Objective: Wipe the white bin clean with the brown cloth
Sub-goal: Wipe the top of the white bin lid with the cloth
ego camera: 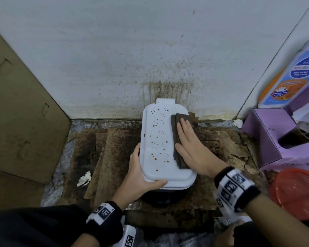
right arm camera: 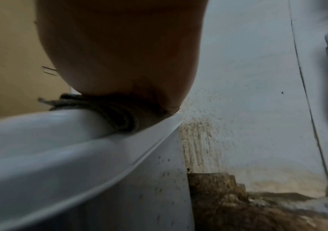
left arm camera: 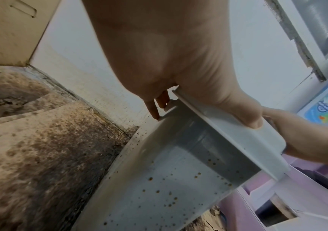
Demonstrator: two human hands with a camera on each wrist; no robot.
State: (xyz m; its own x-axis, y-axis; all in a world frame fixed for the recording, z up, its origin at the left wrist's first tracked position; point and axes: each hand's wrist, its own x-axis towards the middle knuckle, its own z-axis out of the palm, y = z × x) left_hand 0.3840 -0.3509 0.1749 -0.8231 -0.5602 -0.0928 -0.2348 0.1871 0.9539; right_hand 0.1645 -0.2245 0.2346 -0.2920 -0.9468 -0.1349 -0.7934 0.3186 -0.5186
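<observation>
The white bin (ego camera: 159, 139) stands against the stained wall, its lid dotted with brown spots. A folded brown cloth (ego camera: 178, 138) lies along the lid's right side. My right hand (ego camera: 189, 145) presses flat on the cloth with straight fingers. My left hand (ego camera: 141, 175) grips the lid's near-left corner, thumb on top along the front edge. The left wrist view has the bin's spotted side wall (left arm camera: 159, 187) below my left hand (left arm camera: 178, 70), fingers under the rim. In the right wrist view my palm (right arm camera: 123, 54) sits on the cloth (right arm camera: 115, 115) at the lid's edge (right arm camera: 80, 148).
Stained brown paper sheets (ego camera: 105, 157) cover the floor around the bin. A cardboard panel (ego camera: 20, 113) leans at left. A purple box (ego camera: 275, 139), a white bottle (ego camera: 292, 77) and a red basket (ego camera: 296, 193) crowd the right. A crumpled tissue (ego camera: 84, 179) lies at front left.
</observation>
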